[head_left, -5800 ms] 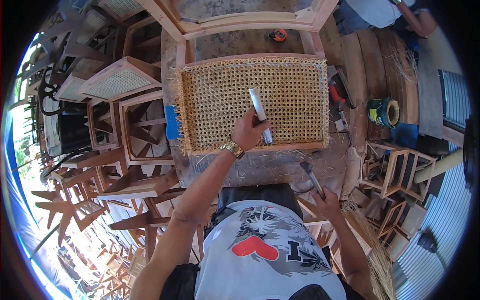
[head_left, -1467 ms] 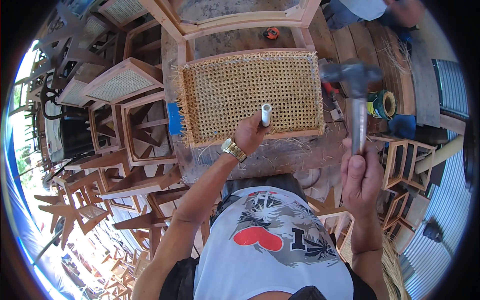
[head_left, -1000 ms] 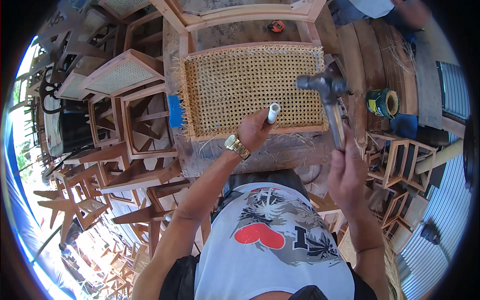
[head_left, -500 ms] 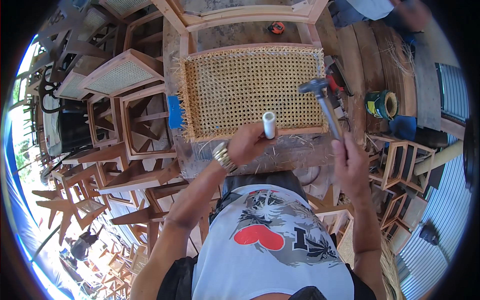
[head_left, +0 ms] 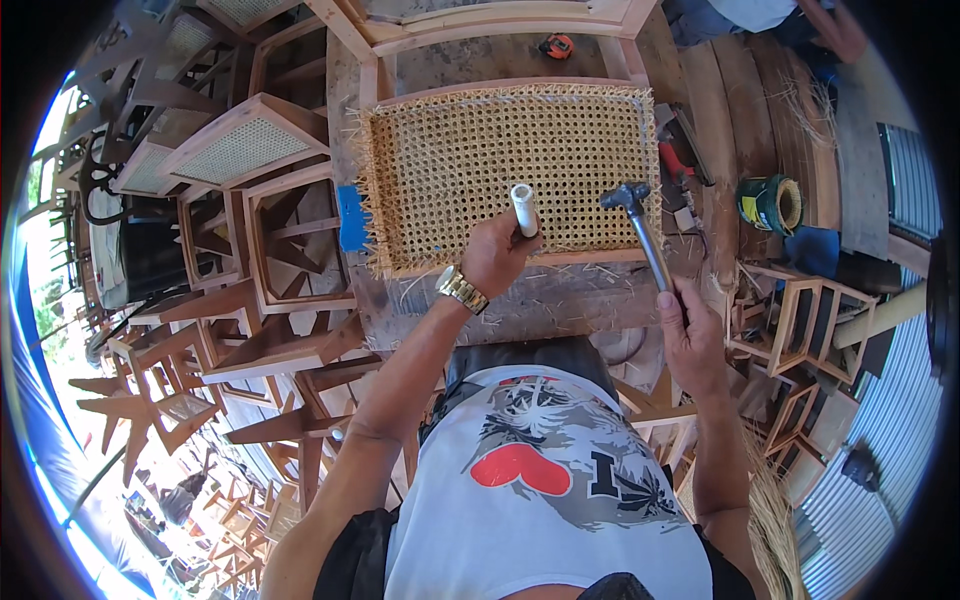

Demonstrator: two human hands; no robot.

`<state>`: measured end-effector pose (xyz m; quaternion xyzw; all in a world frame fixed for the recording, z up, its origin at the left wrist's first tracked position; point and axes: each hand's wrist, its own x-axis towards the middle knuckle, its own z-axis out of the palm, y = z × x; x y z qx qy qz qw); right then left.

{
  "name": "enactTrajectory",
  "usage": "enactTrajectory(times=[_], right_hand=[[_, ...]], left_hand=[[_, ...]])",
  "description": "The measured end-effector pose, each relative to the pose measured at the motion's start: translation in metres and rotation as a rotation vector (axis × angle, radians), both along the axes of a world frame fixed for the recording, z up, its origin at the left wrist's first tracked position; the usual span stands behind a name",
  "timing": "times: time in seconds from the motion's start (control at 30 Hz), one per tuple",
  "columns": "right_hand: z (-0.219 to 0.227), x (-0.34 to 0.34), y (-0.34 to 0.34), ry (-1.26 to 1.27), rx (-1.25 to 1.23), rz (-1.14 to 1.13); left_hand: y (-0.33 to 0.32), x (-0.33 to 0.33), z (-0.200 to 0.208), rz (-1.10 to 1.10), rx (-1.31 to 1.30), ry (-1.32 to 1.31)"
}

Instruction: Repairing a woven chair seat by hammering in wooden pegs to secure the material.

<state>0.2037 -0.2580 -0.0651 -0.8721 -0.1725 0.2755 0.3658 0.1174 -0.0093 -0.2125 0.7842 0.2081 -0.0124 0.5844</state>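
Observation:
In front of me a woven cane panel (head_left: 450, 160) covers a wooden chair frame (head_left: 420, 32), with frayed strands sticking out along its left edge. My left hand (head_left: 495, 255), with a gold watch (head_left: 463, 290) on the wrist, is closed around a short white tube (head_left: 524, 212). The tube stands roughly upright over the panel's near part; the hand hides its lower end. My right hand (head_left: 695, 338) grips the handle of a hammer (head_left: 652, 245). The hammer's metal head hangs over the right part of the cane, apart from the tube.
An orange tape measure (head_left: 557, 46) lies beyond the panel. Red-and-black tools (head_left: 680, 158) lie to its right, near a green can (head_left: 770, 204). A blue piece (head_left: 351, 218) sits at the left edge. Unfinished chair frames (head_left: 250, 150) crowd the left. Another person (head_left: 740, 15) is at the far right.
My left hand has moved forward and slightly left with the white tube. The hammer head has come a little nearer to me. The other person's arm at the far right has shifted.

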Motion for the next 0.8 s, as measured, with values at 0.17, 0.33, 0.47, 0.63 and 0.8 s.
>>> enactTrajectory(times=[0.17,0.33,0.47,0.63,0.8], right_hand=[[0.000,-0.002,0.000,0.065,-0.030,0.004],[0.000,0.000,0.000,0.038,0.008,0.012],[0.005,0.003,0.005,0.017,-0.010,0.042],[0.006,0.005,0.006,-0.049,0.041,0.106],[0.011,0.003,0.007,-0.056,0.025,0.082]], left_hand=[[0.000,0.002,0.002,-0.020,0.042,0.033],[0.000,0.001,0.003,-0.012,0.038,0.003],[0.000,0.001,0.002,-0.001,0.038,0.011],[0.001,-0.001,-0.003,-0.004,0.050,-0.024],[0.001,0.002,-0.001,-0.034,0.098,0.016]])
